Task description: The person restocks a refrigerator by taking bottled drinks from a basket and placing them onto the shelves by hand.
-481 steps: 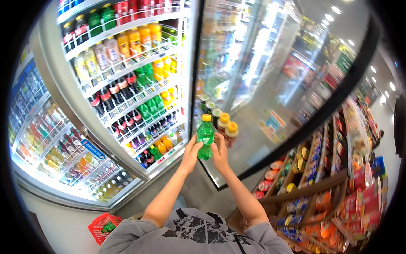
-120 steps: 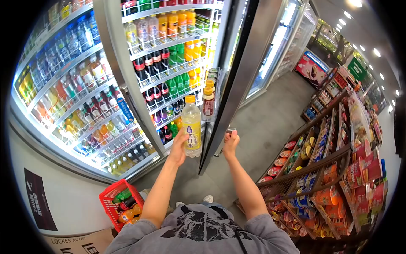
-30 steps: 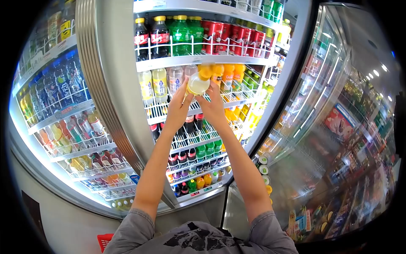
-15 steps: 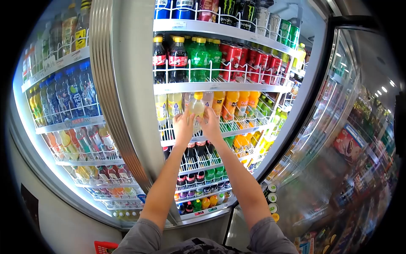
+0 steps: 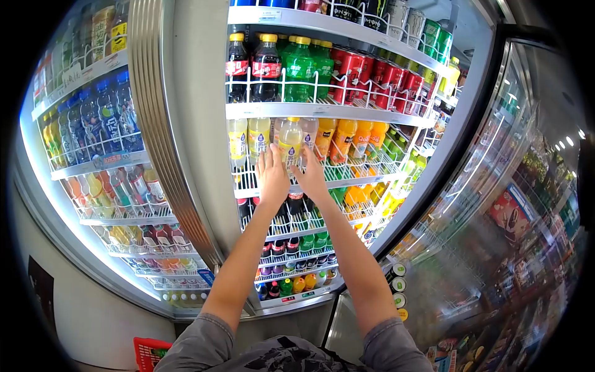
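Far left, blue-capped bottles (image 5: pixel 99 124) line the neighbouring cooler; below, there's a red basket (image 5: pixel 146 352). Across to pale yellow-labelled bottles (image 5: pixel 248 140), and here's the left hand (image 5: pixel 273 174), fingers straight and slightly spread beside a yellow-capped bottle (image 5: pixel 290 134), upright between both hands, base hidden. The right hand (image 5: pixel 312 177) has thumb and fingers parted at its other side; gripping? Can't tell. Next, orange bottles (image 5: pixel 344 141), then the open glass door (image 5: pixel 434 291).

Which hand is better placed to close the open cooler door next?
Probably the right hand: the door stands open to the right. The left hand is farther across, left of the yellow-capped bottle between them.
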Tool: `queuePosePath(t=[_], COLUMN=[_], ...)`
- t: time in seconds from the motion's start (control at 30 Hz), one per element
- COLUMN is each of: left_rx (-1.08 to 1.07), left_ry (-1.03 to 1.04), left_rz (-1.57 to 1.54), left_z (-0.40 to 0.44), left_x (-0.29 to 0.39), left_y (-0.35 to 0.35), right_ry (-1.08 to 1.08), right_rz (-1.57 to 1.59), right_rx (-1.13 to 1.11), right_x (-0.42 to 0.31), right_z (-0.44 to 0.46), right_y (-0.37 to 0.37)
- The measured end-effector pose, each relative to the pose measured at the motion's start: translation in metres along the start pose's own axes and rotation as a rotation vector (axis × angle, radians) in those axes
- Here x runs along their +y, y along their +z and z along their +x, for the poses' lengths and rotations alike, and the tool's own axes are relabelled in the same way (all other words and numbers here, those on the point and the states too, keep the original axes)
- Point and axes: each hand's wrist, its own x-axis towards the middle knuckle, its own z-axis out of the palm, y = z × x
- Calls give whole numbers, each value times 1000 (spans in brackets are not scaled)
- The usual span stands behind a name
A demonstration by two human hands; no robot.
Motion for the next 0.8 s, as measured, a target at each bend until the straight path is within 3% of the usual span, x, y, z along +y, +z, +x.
queuePosePath(t=[0.23,0.33,0.63,0.8], left_rx=[203,110,-279,-242], left_ry=[13,-9,-137,-243], left_rz=[-356,-484,-851,-849], left_z=[-67,-95,-204,-260], left_x=[31,49,76,79], left_y=[-24,-23,-23,-53], right_ry=[70,343,521,585], right_rz=[116,233,316,418], right_rx=[162,108,84,-71], right_x=[-31,-52,-101,-141], right_z=[-75,-111,-233,-275], right_y=[-26,-47,-98,-126])
